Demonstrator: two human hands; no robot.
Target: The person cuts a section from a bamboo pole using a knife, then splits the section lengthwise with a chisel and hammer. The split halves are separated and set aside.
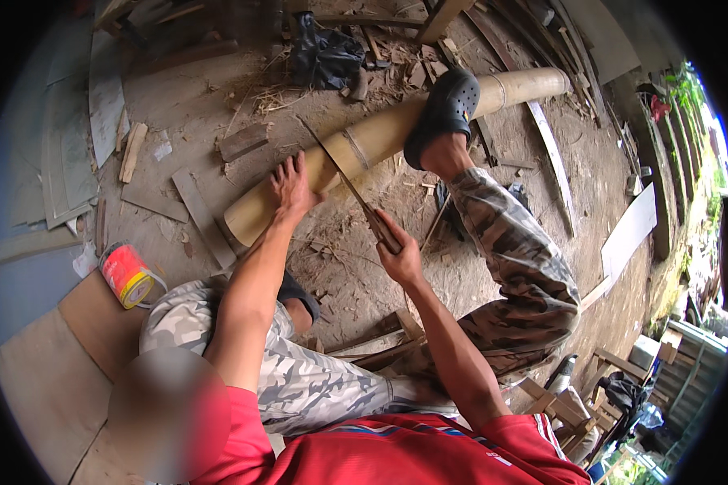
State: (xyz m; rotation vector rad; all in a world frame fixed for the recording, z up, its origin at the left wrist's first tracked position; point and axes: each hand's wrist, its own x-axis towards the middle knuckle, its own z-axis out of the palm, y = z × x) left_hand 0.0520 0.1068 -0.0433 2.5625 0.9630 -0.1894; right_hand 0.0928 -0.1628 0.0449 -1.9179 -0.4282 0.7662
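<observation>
A thick, pale yellow bamboo pole point(376, 136) lies slantwise on the ground in front of me. My left hand point(294, 190) rests on its near left part, fingers stretched and apart. In my right hand point(400, 255) is the handle of a handsaw point(346, 179). The narrow blade crosses the pole just right of my left hand, its tip reaching past the far side. My right foot, in a dark clog point(451, 109), stands on the pole farther right. Whether the blade has cut into the bamboo cannot be made out.
Wood offcuts point(244, 141) and shavings litter the dirt floor. A black plastic bag point(325, 55) lies beyond the pole. To the left stands a red and yellow can point(128, 275) by a tiled surface point(44, 364). Long white strips point(552, 158) lie right, and wooden clutter point(615, 372) fills the lower right.
</observation>
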